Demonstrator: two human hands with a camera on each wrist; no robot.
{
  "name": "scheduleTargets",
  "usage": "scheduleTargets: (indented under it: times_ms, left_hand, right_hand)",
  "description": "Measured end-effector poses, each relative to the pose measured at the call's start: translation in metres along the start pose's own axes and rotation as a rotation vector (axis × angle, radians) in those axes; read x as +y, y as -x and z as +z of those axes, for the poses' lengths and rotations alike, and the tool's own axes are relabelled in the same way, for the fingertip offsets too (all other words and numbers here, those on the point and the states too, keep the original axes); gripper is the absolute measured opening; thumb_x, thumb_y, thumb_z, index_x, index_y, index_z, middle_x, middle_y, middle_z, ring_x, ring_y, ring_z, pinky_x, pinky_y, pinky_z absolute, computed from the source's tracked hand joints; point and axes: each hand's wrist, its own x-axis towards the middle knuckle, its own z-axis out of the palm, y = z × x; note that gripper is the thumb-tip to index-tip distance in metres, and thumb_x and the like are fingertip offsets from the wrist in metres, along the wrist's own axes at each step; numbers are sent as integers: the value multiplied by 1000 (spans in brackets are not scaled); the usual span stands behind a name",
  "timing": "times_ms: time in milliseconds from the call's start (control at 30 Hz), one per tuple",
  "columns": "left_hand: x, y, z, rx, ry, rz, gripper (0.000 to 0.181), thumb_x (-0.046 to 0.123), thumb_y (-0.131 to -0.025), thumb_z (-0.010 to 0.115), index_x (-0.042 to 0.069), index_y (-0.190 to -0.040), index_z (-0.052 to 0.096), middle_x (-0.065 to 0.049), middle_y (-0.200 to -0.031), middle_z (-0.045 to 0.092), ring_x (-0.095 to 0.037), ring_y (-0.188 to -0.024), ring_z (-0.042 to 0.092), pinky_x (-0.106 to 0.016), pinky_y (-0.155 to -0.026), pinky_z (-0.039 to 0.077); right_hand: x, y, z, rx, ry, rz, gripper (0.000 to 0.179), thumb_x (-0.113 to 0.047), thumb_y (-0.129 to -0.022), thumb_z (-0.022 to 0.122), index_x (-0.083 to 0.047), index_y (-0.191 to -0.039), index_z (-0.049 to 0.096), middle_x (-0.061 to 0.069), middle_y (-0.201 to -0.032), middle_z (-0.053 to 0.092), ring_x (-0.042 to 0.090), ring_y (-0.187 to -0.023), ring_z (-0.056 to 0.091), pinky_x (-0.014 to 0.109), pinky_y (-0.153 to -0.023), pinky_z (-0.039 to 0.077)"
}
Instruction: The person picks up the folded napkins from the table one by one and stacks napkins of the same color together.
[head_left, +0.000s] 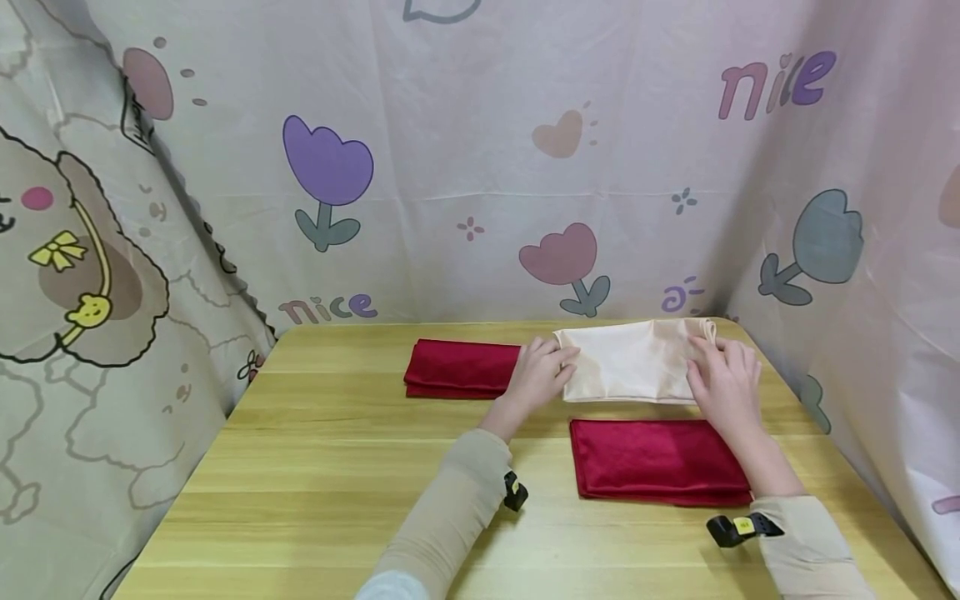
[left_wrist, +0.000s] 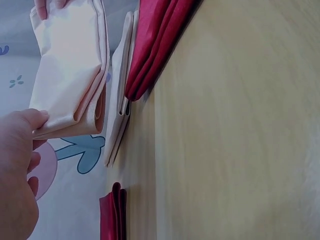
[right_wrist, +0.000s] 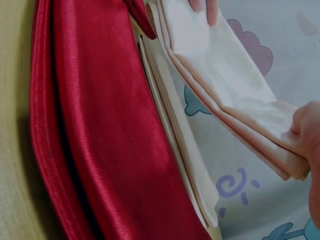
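A folded cream satin cloth (head_left: 630, 362) is held up off the table by its two ends. My left hand (head_left: 534, 373) pinches its left end, with the thumb on top in the left wrist view. At the other end my right hand (head_left: 726, 379) pinches the corner, thumb pressed on the fabric in the right wrist view. Beneath it, a second folded cream cloth (right_wrist: 172, 120) lies on the table, mostly hidden in the head view. One folded red cloth (head_left: 660, 462) lies in front, below my right forearm. Another folded red cloth (head_left: 461, 367) sits left of my left hand, partly covered by it.
The light wooden table (head_left: 315, 467) reaches back to a printed fabric curtain (head_left: 442, 150), which also hangs along both sides. Each wrist wears a small black camera, one seen by the left sleeve (head_left: 457, 483) and one by the right sleeve (head_left: 806, 542).
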Motion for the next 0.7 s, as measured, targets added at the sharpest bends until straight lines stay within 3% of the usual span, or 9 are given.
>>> scheduleTargets:
  times_ms: [167,700]
  left_hand:
    - [1,-2,4,-42,16,-28,32,35,-96,60,31,-128,65,6,-100,63,-13,-96,51,-24,-74,36]
    - [3,-11,10,-71,103,-83,33,34,-96,60,31,-127,65,7,-101,64,-14,-95,53,-22,-71,35]
  right_hand:
    - [1,0,1,-4,9,-8,34,0,-79,65,1,-113,65,28,-101,51,47,-98,43,58,-80,28]
    - [8,0,2,-29,40,-7,34,-2,-80,66,2,-114,64,29,-103,51,48,-98,42,58,-78,28]
